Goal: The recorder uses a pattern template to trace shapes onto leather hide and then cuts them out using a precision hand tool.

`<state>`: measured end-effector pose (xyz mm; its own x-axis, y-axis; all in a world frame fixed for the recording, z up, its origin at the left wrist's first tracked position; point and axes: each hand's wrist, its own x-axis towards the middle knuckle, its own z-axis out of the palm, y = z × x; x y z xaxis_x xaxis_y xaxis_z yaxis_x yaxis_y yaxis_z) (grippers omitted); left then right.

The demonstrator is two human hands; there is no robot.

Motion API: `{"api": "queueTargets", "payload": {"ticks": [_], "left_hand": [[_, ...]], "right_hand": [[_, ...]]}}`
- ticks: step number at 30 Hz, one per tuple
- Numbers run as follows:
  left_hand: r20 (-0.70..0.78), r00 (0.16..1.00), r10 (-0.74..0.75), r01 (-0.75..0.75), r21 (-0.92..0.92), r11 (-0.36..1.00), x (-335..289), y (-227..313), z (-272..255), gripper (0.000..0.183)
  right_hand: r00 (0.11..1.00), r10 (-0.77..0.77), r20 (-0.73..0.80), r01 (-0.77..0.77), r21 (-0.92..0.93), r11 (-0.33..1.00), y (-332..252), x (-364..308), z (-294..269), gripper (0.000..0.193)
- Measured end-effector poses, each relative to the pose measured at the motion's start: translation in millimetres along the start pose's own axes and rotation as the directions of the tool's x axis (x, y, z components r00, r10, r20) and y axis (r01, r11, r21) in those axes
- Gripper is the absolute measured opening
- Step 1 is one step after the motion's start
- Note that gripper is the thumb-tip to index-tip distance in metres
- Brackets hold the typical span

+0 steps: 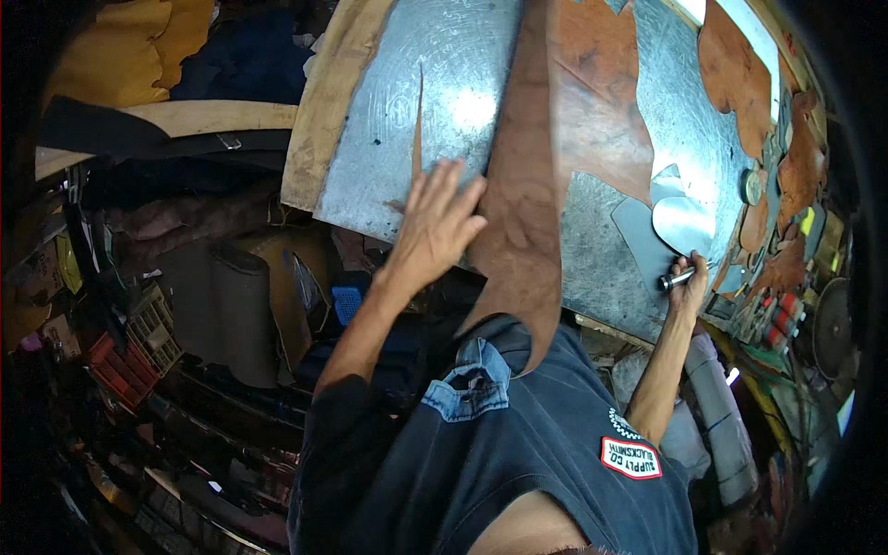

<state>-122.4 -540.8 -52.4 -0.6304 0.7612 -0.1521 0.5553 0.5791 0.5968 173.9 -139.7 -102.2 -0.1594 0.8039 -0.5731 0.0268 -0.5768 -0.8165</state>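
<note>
My left hand (437,222) is stretched out flat with fingers apart at the near left part of a metal-topped table (370,157). Its fingertips are at the lower end of a thin brown leather sliver (418,120), and the thumb is close to a long brown leather piece (523,194). That piece hangs over the near edge toward my waist. My right hand (689,289) is closed around a short dark cylindrical tool with a pale end (675,277). Just beyond its fingertips is a rounded shiny silver template (683,225), overlapping a grey flat piece (638,240).
A larger tan-brown leather piece (606,102) lies mid-table, another (731,69) farther right. A round tin-like object (753,187) sits near the right edge, with leather scraps and tools beyond. Rolled material (245,314) and a red crate (122,368) stand at left.
</note>
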Motion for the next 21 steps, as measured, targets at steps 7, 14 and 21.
{"api": "queueTargets", "payload": {"ticks": [7,14,21], "left_hand": [[0.447,0.734,-0.511,0.331,0.421,0.844,-7,-10,-23,0.046],[0.541,0.497,-0.678,0.503,0.458,0.733,-129,-2,-84,0.051],[-0.14,0.916,-0.375,0.388,0.081,0.918,-53,-20,-84,0.027]], "right_hand": [[0.998,-0.011,-0.058,0.012,0.013,1.0,10,2,-5,0.01],[0.995,-0.097,-0.031,0.096,-0.014,0.995,0,-12,16,0.011],[0.996,-0.09,-0.013,0.09,-0.014,0.996,-2,2,0,0.01]]}}
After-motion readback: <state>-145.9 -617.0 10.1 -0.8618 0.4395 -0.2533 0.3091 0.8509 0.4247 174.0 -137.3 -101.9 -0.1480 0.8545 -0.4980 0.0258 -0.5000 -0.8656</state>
